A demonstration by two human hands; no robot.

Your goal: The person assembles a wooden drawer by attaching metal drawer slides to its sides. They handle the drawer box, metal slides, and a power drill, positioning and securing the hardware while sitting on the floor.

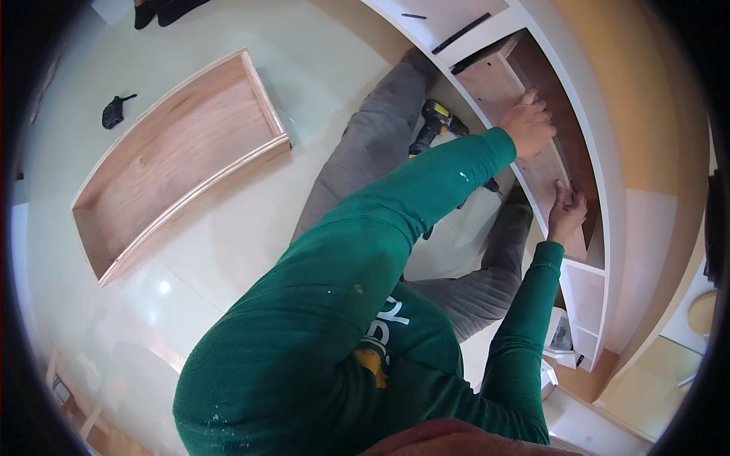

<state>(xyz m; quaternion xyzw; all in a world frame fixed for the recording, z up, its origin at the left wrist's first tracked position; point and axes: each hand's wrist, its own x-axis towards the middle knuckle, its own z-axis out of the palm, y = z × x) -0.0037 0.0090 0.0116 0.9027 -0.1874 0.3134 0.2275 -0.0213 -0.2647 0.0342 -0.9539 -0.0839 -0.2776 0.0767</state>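
**Drawer edge gripped by both hands at cabinet**

The drawer's [490, 87] edge was gripped by the left hand [532, 124], fingers curled over; farther along, the same edge was pinched between thumb and fingers of the right hand [568, 214]. The drawer was held in the opening of the white cabinet [582, 95]; depth of seating couldn't be told. Judged: stiff bare wood, moderate weight, low slip, not fragile; best held by the rim, hands apart. Between the grey-trousered legs [365, 129], a yellow-black drill [436, 118] was seen, plus a dark tool [492, 185] mostly hidden by the left sleeve [449, 186]. Farther left, a floor drawer [175, 159] was laid open side up, a black tool [113, 112] near it. Counted: two hands, two drawers, one cabinet, one yellow-black drill, two other tools.
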